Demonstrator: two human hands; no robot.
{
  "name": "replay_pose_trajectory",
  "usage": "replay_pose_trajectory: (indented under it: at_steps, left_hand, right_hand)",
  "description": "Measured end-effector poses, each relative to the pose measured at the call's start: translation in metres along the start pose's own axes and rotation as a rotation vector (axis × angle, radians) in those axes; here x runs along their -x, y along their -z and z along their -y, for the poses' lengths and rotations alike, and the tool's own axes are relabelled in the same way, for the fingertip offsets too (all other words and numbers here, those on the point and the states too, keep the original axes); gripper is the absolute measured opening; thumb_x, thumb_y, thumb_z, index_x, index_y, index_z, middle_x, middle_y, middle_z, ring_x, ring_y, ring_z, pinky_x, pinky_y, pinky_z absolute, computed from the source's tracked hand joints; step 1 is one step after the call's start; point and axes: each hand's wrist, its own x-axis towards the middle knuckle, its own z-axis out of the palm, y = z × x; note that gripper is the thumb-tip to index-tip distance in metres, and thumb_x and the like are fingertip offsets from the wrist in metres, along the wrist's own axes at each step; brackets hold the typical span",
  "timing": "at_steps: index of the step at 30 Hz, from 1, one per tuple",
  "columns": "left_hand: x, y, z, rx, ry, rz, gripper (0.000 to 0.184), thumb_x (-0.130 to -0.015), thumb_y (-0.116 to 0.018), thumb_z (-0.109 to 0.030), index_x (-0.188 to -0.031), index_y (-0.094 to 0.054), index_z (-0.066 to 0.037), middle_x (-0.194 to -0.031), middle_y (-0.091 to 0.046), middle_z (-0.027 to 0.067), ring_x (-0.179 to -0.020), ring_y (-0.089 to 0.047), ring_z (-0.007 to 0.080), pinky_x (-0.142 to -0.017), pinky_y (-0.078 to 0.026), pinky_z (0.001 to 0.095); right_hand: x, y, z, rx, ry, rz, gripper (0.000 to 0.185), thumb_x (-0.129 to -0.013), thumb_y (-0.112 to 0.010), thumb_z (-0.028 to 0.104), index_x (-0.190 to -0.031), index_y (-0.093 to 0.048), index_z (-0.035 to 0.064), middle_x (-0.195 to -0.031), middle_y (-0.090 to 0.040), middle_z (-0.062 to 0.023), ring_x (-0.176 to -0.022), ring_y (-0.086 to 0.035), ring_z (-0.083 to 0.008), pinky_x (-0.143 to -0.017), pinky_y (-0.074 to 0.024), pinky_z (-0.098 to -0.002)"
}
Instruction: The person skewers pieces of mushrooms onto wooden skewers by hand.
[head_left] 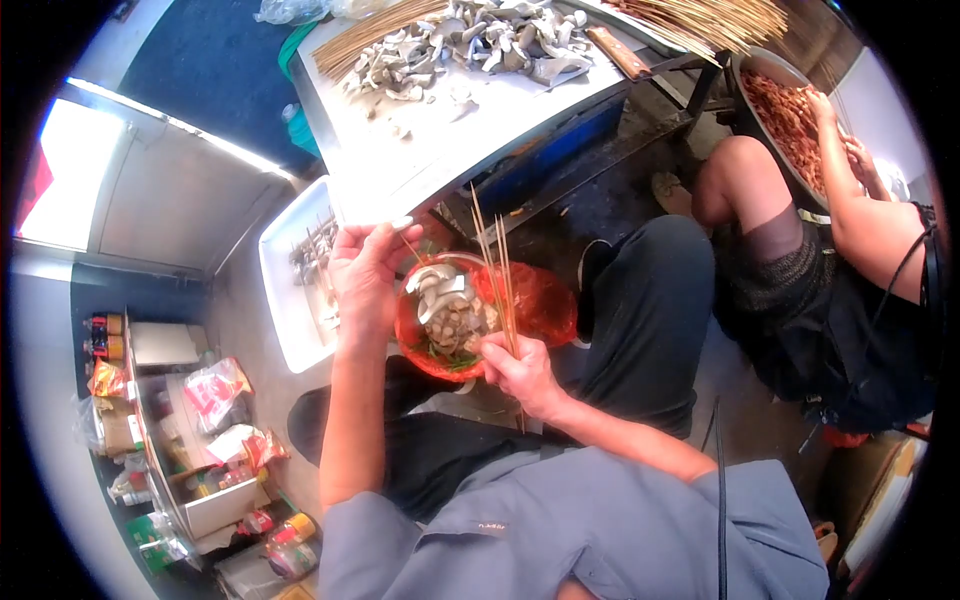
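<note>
White tabletop (395,165) gleams upper-centre; mid-frame, your left hand (364,262) pinches a pale piece (402,223), right hand (522,376) clasps thin wooden skewers (504,275).

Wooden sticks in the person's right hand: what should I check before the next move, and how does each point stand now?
1. Right hand grips the sticks: ok.
2. Stick tips level: not ok, one stands above the others.
3. Left hand has a pale piece at its fingertips: ok.
4. That piece firmly on a stick: cannot tell, too small.
5. Red bowl holds pale slices: ok.
6. White tray within reach: ok, apparently, beside the left forearm.
</note>
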Motion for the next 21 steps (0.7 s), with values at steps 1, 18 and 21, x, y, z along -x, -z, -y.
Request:
replay_pose_trajectory:
  at_steps: [1, 18, 21]
  left_hand:
    - [0.000, 0.001, 0.000, 0.000, 0.000, -0.002, 0.007, -0.091, -0.061, -0.005, -0.093, -0.055, -0.003, -0.096, -0.067, 0.0154, -0.088, -0.069, 0.0279, -0.077, -0.057, 0.0345]
    - [0.007, -0.001, 0.011, 0.154, -0.050, 0.002, 0.006, -0.089, -0.062, -0.004, -0.092, -0.057, -0.005, -0.096, -0.067, 0.0124, -0.090, -0.068, 0.0262, -0.081, -0.056, 0.0355]
    - [0.008, -0.004, 0.006, 0.098, -0.088, 0.024, 0.007, -0.087, -0.063, -0.001, -0.088, -0.057, -0.005, -0.093, -0.066, 0.0122, -0.088, -0.068, 0.0255, -0.081, -0.055, 0.0355]
  right_hand:
    - [0.000, 0.000, 0.000, 0.000, -0.002, 0.001, 0.022, -0.093, -0.055, 0.021, -0.094, -0.065, 0.0018, -0.061, -0.056, 0.0017, -0.053, -0.048, -0.0051, -0.048, -0.0385, -0.0217]
    - [-0.001, 0.000, 0.000, -0.007, 0.035, -0.019, 0.019, -0.093, -0.055, 0.017, -0.092, -0.065, 0.0009, -0.062, -0.056, 0.0011, -0.056, -0.051, -0.0067, -0.053, -0.0422, -0.0238]
    - [0.001, 0.000, 0.003, 0.007, 0.013, -0.024, 0.019, -0.093, -0.055, 0.017, -0.091, -0.065, 0.0008, -0.061, -0.056, 0.0009, -0.056, -0.051, -0.0071, -0.054, -0.0427, -0.0242]
